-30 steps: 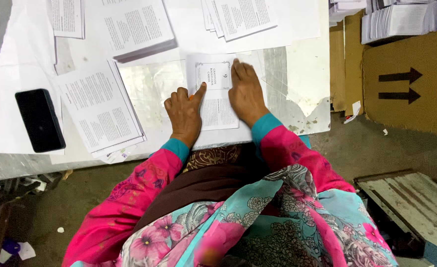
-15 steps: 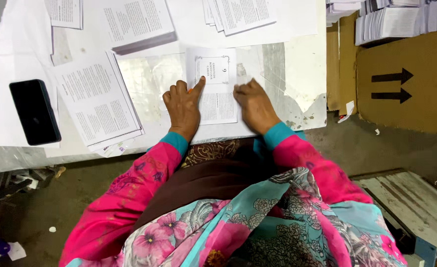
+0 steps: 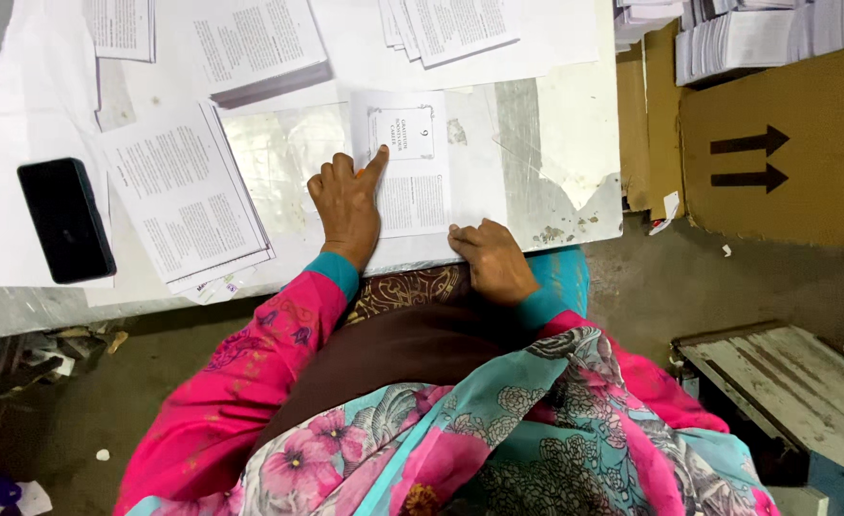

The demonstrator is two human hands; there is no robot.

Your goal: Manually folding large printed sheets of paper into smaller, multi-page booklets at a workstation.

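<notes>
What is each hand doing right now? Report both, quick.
Left hand: open, pressed flat on the printed folded sheet, forefinger extended.
Right hand: fingers curled at the sheet's near edge; grip cannot be told.

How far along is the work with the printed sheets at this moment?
Done: one folded sheet lies flat on the table. In hand: the left hand presses it with a pointing finger, and the right hand grips its near edge. Left: a stack of printed sheets beside the left hand, and more stacks further back, lie unfolded.
</notes>
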